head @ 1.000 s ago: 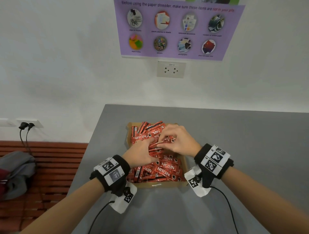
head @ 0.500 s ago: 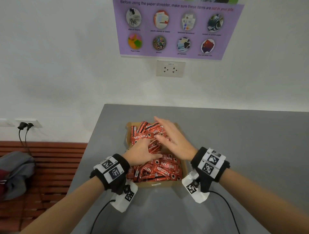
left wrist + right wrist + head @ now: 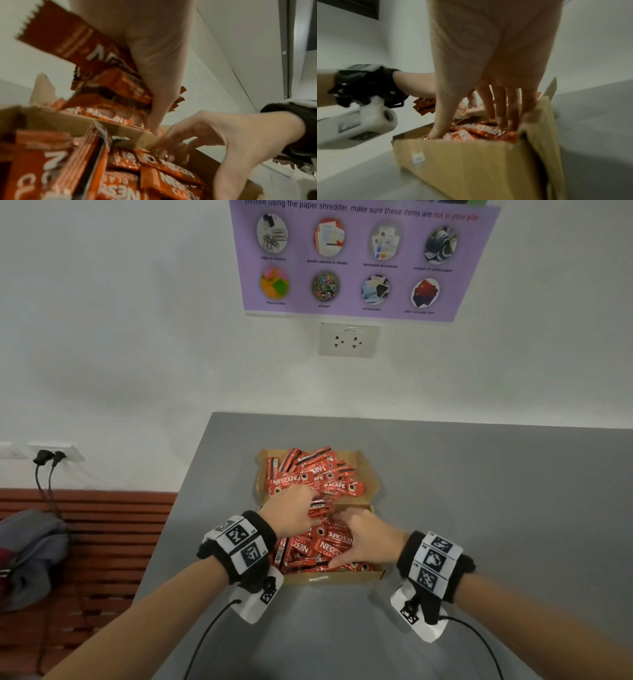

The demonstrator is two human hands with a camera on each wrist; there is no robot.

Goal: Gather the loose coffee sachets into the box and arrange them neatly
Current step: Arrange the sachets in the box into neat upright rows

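Head view showed the left hand (image 3: 297, 510) gripping a bunch of sachets (image 3: 109, 81) — the right hand (image 3: 368, 542), earlier flat over the far compartment, had pulled back, its grip loosely spread, fingertips on sachets in the near compartment — inside the box (image 3: 371, 474) on the bench (image 3: 479, 491).

Red coffee sachets (image 3: 310, 474) heaped in the cardboard box (image 3: 374, 487) cover its floor, and the left hand (image 3: 294, 511) and right hand (image 3: 365, 544) hide the sachets beneath them. The left hand's fingertips are buried in the pile, so its hold cannot be made out. The wall poster (image 3: 359, 258) is cut off at the top edge, its small captions too blurred to read.
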